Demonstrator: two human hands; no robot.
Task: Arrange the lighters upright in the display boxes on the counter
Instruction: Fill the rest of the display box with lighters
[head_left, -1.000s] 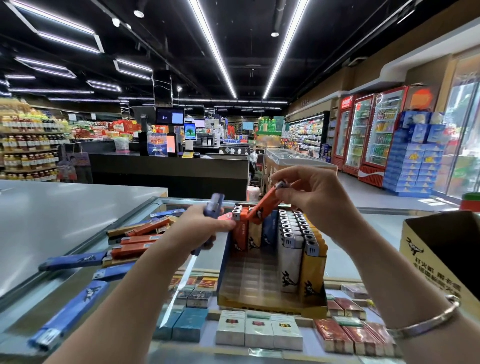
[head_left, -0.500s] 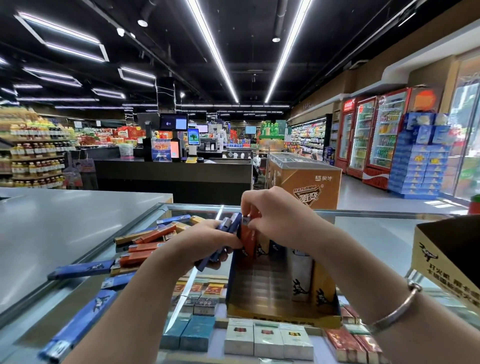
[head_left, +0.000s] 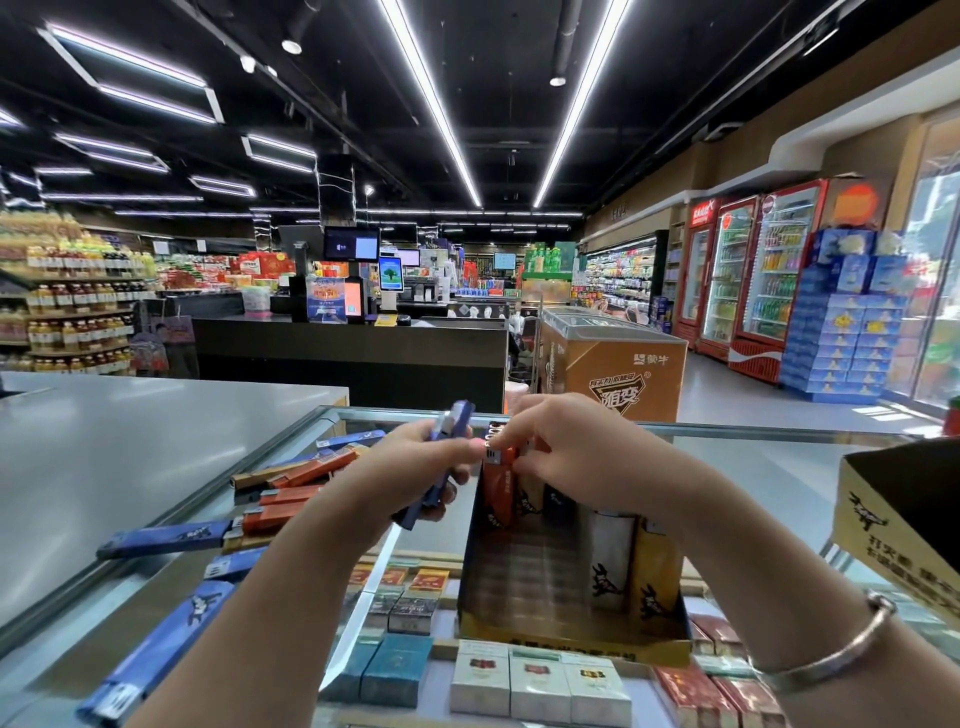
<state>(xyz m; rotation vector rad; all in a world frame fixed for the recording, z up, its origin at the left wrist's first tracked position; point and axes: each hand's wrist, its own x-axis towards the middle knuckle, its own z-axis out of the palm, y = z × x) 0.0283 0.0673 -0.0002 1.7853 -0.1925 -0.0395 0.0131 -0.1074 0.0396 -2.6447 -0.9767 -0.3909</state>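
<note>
Left hand (head_left: 415, 467): grip curled round a blue lighter (head_left: 439, 467), held tilted above the glass tabletop (head_left: 779, 467).
Right hand (head_left: 566, 447): fingertips pinching the metal top of an orange lighter (head_left: 497, 486), upright at the far left of the display box (head_left: 566, 636).
Display box: white and yellow lighters upright along its right side; near floor bare.
Left of box: loose blue and orange lighters (head_left: 283, 499) lying flat on the tabletop.
Under glass: cigarette packs (head_left: 537, 680).
Right wrist: silver bangle (head_left: 831, 649).
</note>
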